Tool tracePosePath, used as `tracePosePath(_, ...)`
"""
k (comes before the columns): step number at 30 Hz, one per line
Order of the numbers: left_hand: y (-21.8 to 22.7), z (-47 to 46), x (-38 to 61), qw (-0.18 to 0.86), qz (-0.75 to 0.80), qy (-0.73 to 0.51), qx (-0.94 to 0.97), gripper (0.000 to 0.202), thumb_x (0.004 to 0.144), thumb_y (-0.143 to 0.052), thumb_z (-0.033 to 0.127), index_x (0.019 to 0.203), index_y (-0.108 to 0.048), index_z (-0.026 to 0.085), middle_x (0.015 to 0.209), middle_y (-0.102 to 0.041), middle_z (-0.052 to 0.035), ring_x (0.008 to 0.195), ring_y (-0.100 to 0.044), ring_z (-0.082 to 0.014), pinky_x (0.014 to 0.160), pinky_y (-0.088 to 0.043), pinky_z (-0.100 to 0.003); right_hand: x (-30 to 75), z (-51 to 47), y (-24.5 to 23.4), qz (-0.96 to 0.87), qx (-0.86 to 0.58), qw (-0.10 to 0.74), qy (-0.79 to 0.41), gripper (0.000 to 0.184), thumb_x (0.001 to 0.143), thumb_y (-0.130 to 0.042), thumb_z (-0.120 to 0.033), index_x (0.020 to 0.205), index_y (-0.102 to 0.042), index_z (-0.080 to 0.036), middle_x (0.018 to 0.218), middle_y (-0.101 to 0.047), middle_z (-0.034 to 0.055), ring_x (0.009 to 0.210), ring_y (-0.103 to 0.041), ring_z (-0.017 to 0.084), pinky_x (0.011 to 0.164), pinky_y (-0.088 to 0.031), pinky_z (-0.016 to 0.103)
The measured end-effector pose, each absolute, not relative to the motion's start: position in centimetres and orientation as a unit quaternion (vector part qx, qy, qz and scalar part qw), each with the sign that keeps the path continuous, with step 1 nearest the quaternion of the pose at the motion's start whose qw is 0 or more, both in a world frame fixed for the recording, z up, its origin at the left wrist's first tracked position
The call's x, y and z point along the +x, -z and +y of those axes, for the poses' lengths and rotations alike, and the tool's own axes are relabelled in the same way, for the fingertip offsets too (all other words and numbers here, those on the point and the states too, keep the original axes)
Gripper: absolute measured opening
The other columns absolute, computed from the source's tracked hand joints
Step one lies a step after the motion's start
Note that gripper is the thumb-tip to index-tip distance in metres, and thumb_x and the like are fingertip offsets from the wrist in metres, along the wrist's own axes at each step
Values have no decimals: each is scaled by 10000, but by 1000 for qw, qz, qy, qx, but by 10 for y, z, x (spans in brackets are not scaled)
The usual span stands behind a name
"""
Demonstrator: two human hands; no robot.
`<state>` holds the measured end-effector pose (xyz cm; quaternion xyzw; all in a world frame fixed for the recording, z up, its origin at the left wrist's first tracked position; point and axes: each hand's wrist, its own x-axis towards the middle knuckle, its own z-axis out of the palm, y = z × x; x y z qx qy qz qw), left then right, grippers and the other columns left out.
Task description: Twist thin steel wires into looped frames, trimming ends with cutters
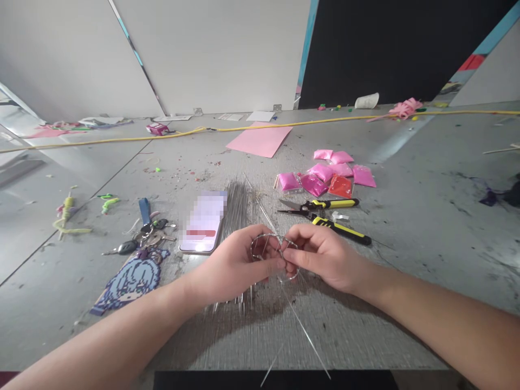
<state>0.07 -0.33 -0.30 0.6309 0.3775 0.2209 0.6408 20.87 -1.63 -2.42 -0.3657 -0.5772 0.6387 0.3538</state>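
Note:
Between my hands is a looped shape of thin silvery wire (266, 236), with long straight ends sticking out toward the far side and down past the table's front edge. My left hand (244, 262) pinches the wire from the left, thumb on top. From the right, my right hand (320, 254) pinches the same wire with thumb and forefinger. The fingertips of both hands nearly meet at the middle of the loops. A bundle of straight metal wires (238, 208) lies under and beyond my left hand. Yellow-and-black shears (317, 208) rest with open blades just beyond my right hand.
A phone (203, 225) lies left of the wires, beside keys (148, 233) and a pixel-style character charm (132, 279). Several small pink packets (320, 173) and a pink sheet (262, 140) lie farther back. A yellow cord (244, 127) crosses the table before a paper cup (366, 101).

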Motion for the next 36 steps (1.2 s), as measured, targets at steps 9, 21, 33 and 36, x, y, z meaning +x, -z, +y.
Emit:
tracePosePath(9,5,-2,2,601,381,-220,667,171,901,-661,309,917,-534,196,894,-629,-16,779,-595,-142,629,-472,-275,207,-15,22,-582,-427,338,-604,243,873,-703,-383,809,-604,-170,689,-636,7,612,-607,122,580,-520,257)
tracePosePath(21,-1,-8,1,582,356,-198,704,88,979,-538,267,964,-488,197,847,-619,5,711,-537,-106,616,-426,-258,208,-20,23,-634,-450,296,-555,197,908,-649,-323,793,-556,-192,692,-626,1,623,-557,132,553,-417,256)
tracePosePath(33,2,-7,1,486,398,-180,757,84,930,-567,237,980,-505,209,804,-576,27,694,-509,-122,616,-409,-279,208,-17,23,-638,-449,271,-564,206,920,-634,-365,833,-579,-187,714,-579,-6,650,-535,138,582,-389,273)
tracePosePath(36,2,-7,0,511,388,-194,742,125,934,-563,227,1029,-484,209,824,-590,25,705,-521,-119,630,-419,-278,210,-17,21,-639,-439,265,-573,156,917,-628,-310,833,-583,-187,721,-590,-5,650,-543,136,589,-398,273)
